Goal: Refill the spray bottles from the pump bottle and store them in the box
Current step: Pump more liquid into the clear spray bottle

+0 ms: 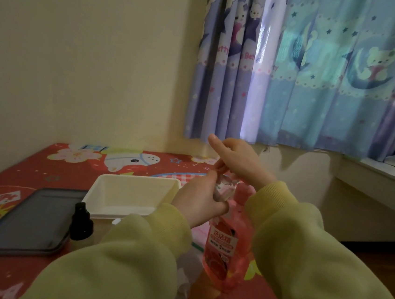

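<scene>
Two spray bottles are in view. One black-capped spray bottle (82, 222) stands upright on the red cartoon tablecloth (31, 163), just in front of the box's near left corner. The other, a small clear bottle (222, 188), is held up above the table. There is one pink pump bottle (227, 247); it stands upright on the cloth between the person's two forearms, its translucent body showing pink liquid and a printed label on the front. Its pink pump head (243, 190) sits just beside the small clear bottle.

The left hand (198, 198) is wrapped around the small clear bottle, fingers curled about its body. The right hand (237, 158) comes down from above: its thumb and curled fingers close on the top of that same bottle while the index finger sticks out straight. Blur hides whether the bottle wears a cap, and what it holds cannot be told.

One white box (104, 188) lies open behind the left hand, showing only its white floor and walls; the near right corner is hidden by the hand. One dark grey lid (25, 221) lies flat to the box's left, near the black-capped bottle. Both arms wear pale yellow-green sleeves (118, 263). A curtain (321, 77) printed with bears hangs behind
</scene>
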### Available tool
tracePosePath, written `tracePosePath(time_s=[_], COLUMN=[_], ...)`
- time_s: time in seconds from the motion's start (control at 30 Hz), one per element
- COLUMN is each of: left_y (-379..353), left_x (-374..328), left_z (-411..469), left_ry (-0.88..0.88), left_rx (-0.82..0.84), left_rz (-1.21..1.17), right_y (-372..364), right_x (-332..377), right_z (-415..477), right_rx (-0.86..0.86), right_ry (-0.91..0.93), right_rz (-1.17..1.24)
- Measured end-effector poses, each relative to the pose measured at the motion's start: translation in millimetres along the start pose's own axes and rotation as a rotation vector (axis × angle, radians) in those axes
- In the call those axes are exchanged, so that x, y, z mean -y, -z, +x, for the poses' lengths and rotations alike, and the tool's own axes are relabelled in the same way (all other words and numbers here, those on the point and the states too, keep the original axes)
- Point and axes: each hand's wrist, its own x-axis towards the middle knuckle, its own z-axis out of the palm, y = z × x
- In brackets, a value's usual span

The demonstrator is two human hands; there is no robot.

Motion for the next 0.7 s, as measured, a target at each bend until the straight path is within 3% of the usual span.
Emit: tracePosePath(time_s=[0.7], left_y=[-8], left_x=[8], left_z=[1], left_ry=[0.014], left_rx=[-0.008], left_rz=[-0.005], right_y=[-7], right_x=[-5], right_z=[-1], right_rx=[-0.053], right_ry=[0.033], right_rz=[-0.065])
